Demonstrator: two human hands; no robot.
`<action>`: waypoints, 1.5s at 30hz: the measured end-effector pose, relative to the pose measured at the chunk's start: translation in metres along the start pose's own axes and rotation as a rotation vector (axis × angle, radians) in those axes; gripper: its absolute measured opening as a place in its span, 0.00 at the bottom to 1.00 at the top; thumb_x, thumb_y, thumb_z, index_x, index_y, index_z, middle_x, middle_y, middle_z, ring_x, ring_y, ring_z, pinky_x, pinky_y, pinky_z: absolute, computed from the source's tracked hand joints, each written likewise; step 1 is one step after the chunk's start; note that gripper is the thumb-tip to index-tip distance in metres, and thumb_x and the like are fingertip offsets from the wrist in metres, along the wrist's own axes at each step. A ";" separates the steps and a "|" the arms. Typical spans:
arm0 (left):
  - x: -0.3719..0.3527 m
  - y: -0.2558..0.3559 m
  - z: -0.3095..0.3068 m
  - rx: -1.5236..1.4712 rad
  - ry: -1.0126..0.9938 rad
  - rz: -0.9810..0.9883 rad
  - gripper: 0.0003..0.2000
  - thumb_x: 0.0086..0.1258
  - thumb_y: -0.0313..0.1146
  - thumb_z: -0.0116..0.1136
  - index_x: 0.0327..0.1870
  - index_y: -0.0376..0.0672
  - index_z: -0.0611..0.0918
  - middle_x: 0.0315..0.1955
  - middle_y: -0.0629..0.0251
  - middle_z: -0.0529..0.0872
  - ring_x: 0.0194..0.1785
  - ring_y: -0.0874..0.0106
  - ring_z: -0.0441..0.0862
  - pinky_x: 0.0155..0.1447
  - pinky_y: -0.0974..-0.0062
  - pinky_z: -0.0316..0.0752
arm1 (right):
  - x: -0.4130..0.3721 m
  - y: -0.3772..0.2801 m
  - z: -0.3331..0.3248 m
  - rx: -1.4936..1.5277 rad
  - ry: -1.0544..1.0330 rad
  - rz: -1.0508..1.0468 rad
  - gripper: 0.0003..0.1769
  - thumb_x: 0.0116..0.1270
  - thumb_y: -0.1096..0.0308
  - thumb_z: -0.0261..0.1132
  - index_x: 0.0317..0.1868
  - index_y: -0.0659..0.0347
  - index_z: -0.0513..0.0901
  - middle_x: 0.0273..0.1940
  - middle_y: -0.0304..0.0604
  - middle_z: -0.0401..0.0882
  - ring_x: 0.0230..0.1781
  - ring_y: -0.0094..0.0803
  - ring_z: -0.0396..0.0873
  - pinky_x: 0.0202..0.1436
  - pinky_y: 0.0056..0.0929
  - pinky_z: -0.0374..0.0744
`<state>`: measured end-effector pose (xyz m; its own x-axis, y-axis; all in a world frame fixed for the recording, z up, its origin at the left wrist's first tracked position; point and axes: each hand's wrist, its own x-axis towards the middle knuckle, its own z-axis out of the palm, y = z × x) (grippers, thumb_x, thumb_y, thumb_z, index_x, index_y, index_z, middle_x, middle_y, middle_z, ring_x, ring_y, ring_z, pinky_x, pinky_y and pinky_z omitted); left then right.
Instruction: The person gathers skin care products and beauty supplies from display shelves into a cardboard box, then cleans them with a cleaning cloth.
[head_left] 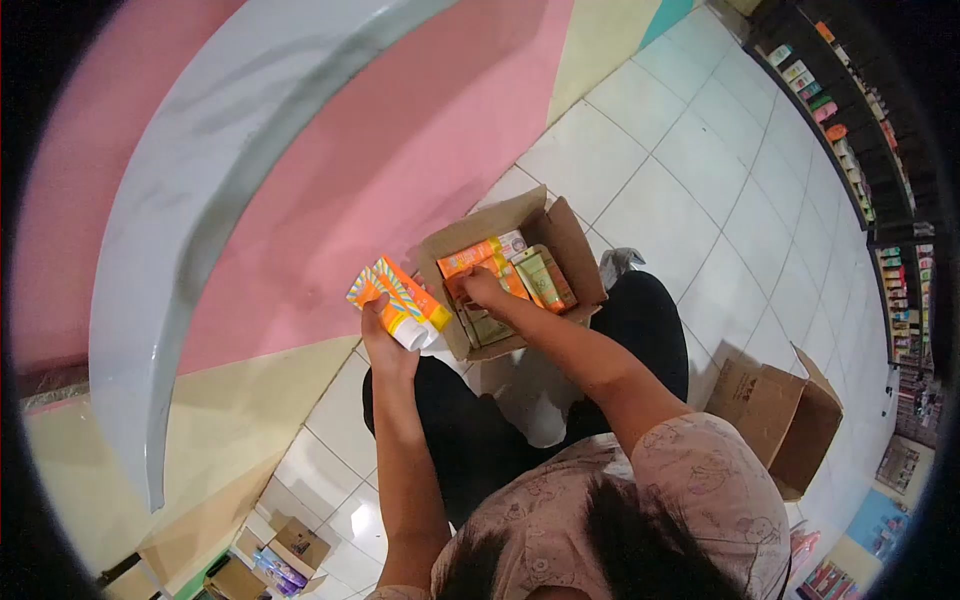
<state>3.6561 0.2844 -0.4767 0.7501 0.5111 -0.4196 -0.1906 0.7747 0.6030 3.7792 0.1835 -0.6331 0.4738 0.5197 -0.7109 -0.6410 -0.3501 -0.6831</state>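
My left hand (378, 325) is closed around several orange and yellow tubes (392, 296), one with a white cap, held to the left of an open cardboard box (482, 215). Inside that box lie orange packages (472, 257) and green-gold packs (541, 277). My right hand (480, 288) reaches into the box, its fingers bent down at the orange packages. Its fingertips are partly hidden, so whatever they hold cannot be made out.
A second open cardboard box (757, 405) sits on the tiled floor at the right. Shelves of products (840, 130) line the far right. Lower left, a small box (298, 545) stands by purple packs (278, 570). A curved white structure (190, 200) arches at the left.
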 end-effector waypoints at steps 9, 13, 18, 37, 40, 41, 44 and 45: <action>-0.001 0.002 0.000 0.116 0.030 -0.197 0.23 0.62 0.43 0.50 0.54 0.37 0.72 0.38 0.56 0.81 0.40 0.59 0.81 0.49 0.47 0.78 | -0.086 -0.069 0.014 -0.021 -0.366 -0.194 0.33 0.64 0.48 0.66 0.59 0.64 0.69 0.49 0.46 0.77 0.44 0.29 0.78 0.41 0.28 0.79; 0.006 -0.006 -0.008 0.072 0.034 -0.140 0.23 0.62 0.42 0.52 0.55 0.39 0.72 0.43 0.56 0.80 0.47 0.61 0.80 0.53 0.48 0.75 | -0.071 -0.073 -0.010 -0.168 -0.278 -0.142 0.32 0.61 0.48 0.68 0.53 0.67 0.73 0.47 0.50 0.79 0.48 0.31 0.79 0.46 0.28 0.79; 0.001 -0.002 0.009 -0.040 0.174 -0.083 0.26 0.60 0.44 0.53 0.59 0.42 0.69 0.48 0.55 0.78 0.52 0.60 0.76 0.58 0.50 0.70 | -0.023 -0.053 -0.053 -0.558 -0.106 -0.456 0.32 0.53 0.46 0.73 0.47 0.64 0.77 0.42 0.47 0.83 0.43 0.36 0.81 0.45 0.33 0.79; 0.003 -0.001 0.008 0.040 0.074 -0.087 0.22 0.64 0.43 0.48 0.54 0.38 0.70 0.54 0.47 0.77 0.56 0.57 0.76 0.61 0.61 0.70 | -0.024 -0.053 -0.043 -0.929 0.090 -0.792 0.20 0.56 0.60 0.69 0.47 0.58 0.80 0.47 0.43 0.78 0.48 0.38 0.77 0.53 0.35 0.75; 0.004 -0.005 0.002 0.130 0.056 -0.082 0.21 0.65 0.41 0.49 0.55 0.37 0.70 0.52 0.49 0.78 0.55 0.61 0.78 0.57 0.67 0.73 | -0.076 -0.077 -0.013 -0.329 -0.184 -0.580 0.17 0.63 0.59 0.67 0.46 0.61 0.79 0.41 0.38 0.78 0.42 0.29 0.78 0.46 0.27 0.76; 0.006 -0.008 0.000 0.145 0.042 -0.113 0.21 0.65 0.40 0.49 0.55 0.36 0.70 0.51 0.50 0.79 0.54 0.62 0.78 0.57 0.68 0.74 | -0.089 -0.081 -0.004 -0.115 -0.314 -0.505 0.17 0.65 0.59 0.66 0.47 0.62 0.79 0.39 0.36 0.78 0.40 0.25 0.77 0.44 0.25 0.75; 0.008 -0.020 0.003 0.145 0.001 -0.174 0.21 0.66 0.37 0.50 0.57 0.34 0.70 0.50 0.53 0.79 0.53 0.64 0.79 0.57 0.67 0.74 | -0.098 -0.065 -0.003 0.028 -0.375 -0.582 0.17 0.67 0.62 0.65 0.51 0.64 0.76 0.36 0.32 0.74 0.37 0.18 0.73 0.41 0.20 0.74; 0.006 -0.019 0.007 0.145 -0.018 -0.193 0.21 0.66 0.36 0.51 0.57 0.34 0.70 0.50 0.54 0.80 0.52 0.64 0.79 0.58 0.66 0.74 | -0.098 -0.061 -0.001 -0.001 -0.338 -0.666 0.17 0.67 0.64 0.65 0.52 0.65 0.75 0.36 0.31 0.73 0.37 0.17 0.72 0.40 0.19 0.73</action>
<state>3.6690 0.2701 -0.4862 0.7753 0.3510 -0.5250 0.0492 0.7952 0.6043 3.7728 0.1535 -0.5218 0.5499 0.8333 -0.0562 -0.2827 0.1224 -0.9514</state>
